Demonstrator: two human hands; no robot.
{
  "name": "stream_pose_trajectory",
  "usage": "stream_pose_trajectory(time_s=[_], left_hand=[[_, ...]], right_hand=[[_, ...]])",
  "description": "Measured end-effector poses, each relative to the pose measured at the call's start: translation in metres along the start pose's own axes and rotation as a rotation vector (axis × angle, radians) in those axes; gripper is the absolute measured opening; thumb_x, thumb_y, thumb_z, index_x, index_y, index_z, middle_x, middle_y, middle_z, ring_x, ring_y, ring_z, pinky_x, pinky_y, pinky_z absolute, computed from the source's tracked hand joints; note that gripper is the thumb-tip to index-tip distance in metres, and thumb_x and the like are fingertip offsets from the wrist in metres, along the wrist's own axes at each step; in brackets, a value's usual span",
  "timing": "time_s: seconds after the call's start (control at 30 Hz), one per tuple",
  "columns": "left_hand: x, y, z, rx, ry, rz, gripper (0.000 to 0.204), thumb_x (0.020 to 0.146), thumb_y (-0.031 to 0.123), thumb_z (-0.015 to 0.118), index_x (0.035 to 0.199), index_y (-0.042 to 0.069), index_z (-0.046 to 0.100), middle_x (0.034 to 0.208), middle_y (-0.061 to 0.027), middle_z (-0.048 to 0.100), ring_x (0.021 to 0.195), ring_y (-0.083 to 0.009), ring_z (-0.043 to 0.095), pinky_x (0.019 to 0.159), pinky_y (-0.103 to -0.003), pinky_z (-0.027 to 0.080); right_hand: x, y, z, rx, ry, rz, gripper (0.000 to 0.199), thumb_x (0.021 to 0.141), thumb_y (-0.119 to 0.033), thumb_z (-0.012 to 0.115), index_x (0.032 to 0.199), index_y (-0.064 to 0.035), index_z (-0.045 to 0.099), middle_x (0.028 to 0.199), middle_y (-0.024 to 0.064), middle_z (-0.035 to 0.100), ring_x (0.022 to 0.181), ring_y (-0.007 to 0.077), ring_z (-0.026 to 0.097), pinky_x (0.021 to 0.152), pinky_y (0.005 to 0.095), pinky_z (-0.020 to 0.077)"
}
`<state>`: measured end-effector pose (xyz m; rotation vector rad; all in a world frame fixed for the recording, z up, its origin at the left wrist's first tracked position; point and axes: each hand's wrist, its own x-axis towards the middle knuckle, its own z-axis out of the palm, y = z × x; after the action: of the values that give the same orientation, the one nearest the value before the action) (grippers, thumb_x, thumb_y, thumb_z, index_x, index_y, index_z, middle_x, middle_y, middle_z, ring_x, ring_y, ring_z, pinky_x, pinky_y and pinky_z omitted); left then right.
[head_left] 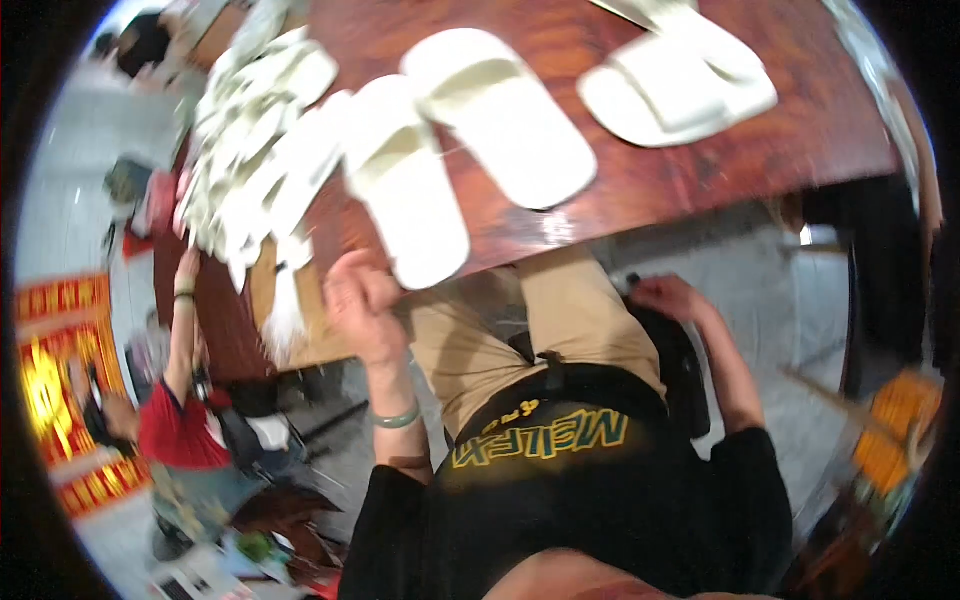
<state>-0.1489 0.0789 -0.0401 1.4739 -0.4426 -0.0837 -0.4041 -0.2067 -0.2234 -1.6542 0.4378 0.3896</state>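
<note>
Two hands: left hand (358,300) closed at the near white foam slipper (408,185); right hand (668,297) unclear; grip its heel firmly on the brown wooden counter (700,170).

Bare tabletop (700,170) lies open in the upper right of the frame, below the pair of white slippers (680,80). Two more slippers (470,150) block the upper centre, touching each other. A heap of slippers (250,140) crowds the upper left. The left hand (355,300) sits just beside the tabletop's edge.

Head camera looks steeply down, seemingly tilted, close above table (560,45).
</note>
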Motion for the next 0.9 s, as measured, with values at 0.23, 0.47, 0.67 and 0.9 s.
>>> stream_pose_trajectory(time_s=[0.23, 0.47, 0.67, 0.9], left_hand=[[-0.042, 0.054, 0.051, -0.362, -0.518, -0.227, 0.045, 0.094, 0.036, 0.044, 0.108, -0.007, 0.052, 0.060, 0.0028, 0.037, 0.052, -0.0079, 0.033, 0.048, -0.024, 0.028], [0.007, 0.068, 0.033, -0.683, -0.502, -0.567, 0.046, 0.097, 0.034, 0.040, 0.125, -0.003, 0.041, 0.061, 0.0064, 0.022, 0.051, -0.0049, 0.021, 0.045, -0.020, 0.020], [0.022, 0.061, 0.024, -0.500, -0.433, -0.623, 0.048, 0.097, 0.047, 0.029, 0.123, 0.010, 0.045, 0.058, 0.0075, 0.022, 0.047, -0.0039, 0.019, 0.042, -0.019, 0.015], [0.025, 0.046, 0.019, -0.403, -0.516, -0.656, 0.068, 0.080, 0.076, 0.003, 0.060, 0.017, 0.031, 0.051, 0.0092, 0.021, 0.042, -0.0042, 0.015, 0.039, -0.021, 0.010]], right_hand=[[-0.033, -0.208, 0.081, 0.158, 0.064, -0.679, 0.035, 0.080, -0.003, 0.061, 0.113, 0.0020, 0.052, 0.097, 0.0070, 0.062, 0.084, 0.0155, 0.060, 0.079, 0.0303, 0.0473], [-0.005, -0.278, 0.083, 0.119, -0.043, -0.476, 0.027, 0.084, -0.002, 0.058, 0.111, -0.0008, 0.053, 0.089, 0.0038, 0.059, 0.074, 0.0094, 0.058, 0.066, 0.0240, 0.0479], [0.022, -0.330, 0.079, -0.395, 0.348, -0.893, 0.027, 0.081, -0.001, 0.060, 0.107, -0.0041, 0.057, 0.095, 0.0082, 0.055, 0.074, 0.0147, 0.055, 0.063, 0.0269, 0.0458], [0.055, -0.347, 0.086, -0.300, 0.083, -0.748, 0.016, 0.081, -0.007, 0.062, 0.096, -0.0015, 0.064, 0.082, 0.0084, 0.062, 0.076, 0.0144, 0.058, 0.066, 0.0265, 0.0458]])
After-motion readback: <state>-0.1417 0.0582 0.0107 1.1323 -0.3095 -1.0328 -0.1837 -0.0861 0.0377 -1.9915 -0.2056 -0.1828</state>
